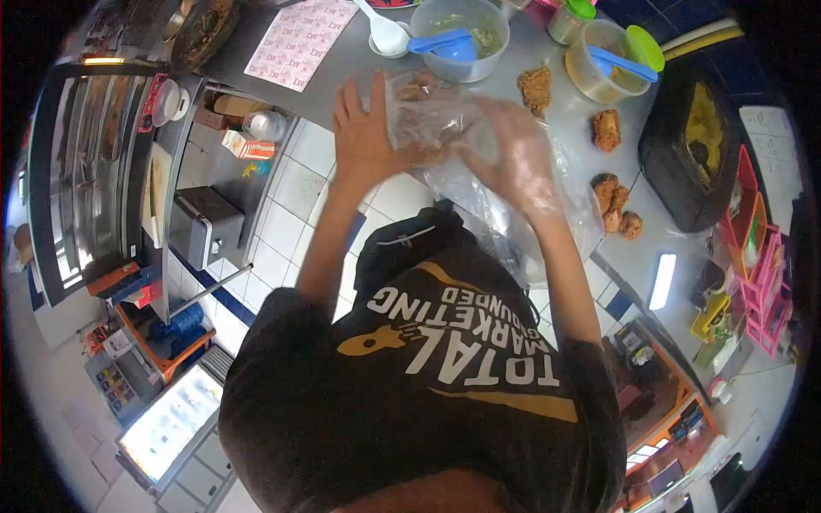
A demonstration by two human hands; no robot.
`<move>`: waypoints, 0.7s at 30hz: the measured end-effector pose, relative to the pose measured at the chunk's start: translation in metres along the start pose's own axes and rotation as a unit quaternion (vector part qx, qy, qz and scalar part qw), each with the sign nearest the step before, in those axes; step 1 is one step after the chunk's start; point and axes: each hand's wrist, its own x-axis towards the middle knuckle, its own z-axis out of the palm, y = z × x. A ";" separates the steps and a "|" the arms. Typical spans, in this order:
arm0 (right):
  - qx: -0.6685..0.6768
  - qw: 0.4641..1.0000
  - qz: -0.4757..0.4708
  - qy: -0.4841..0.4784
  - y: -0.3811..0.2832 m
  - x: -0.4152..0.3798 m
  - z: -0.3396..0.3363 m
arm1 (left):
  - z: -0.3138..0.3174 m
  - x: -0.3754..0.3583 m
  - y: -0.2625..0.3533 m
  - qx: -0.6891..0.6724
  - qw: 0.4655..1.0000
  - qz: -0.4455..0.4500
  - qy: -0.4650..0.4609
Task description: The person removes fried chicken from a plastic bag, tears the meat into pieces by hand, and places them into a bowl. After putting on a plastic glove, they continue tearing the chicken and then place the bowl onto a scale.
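A clear plastic bag (453, 115) lies at the near edge of the metal counter, with pieces of fried chicken (419, 85) showing through it. My left hand (366, 132) rests against the bag's left side, its fingers stretched out and spread, its thumb pointing toward the chicken. Over the bag's right side is my right hand (523, 162), wrapped in thin clear plastic. Its thumb stands apart from the fingers, whose tips are blurred by the plastic. Loose plastic hangs below the hands toward my apron front.
More fried chicken pieces (535, 90) lie right of the bag. Behind it stand a plastic bowl (496, 64) with blue tongs, a small bowl with a white spoon (385, 34), and another tub (590, 85). A black stone mortar (667, 171) sits at right, printed paper (299, 43) at left.
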 end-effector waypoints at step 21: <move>-0.155 0.981 0.112 -0.019 -0.038 -0.039 -0.020 | -0.013 0.066 0.006 -0.570 0.778 -0.202 -0.167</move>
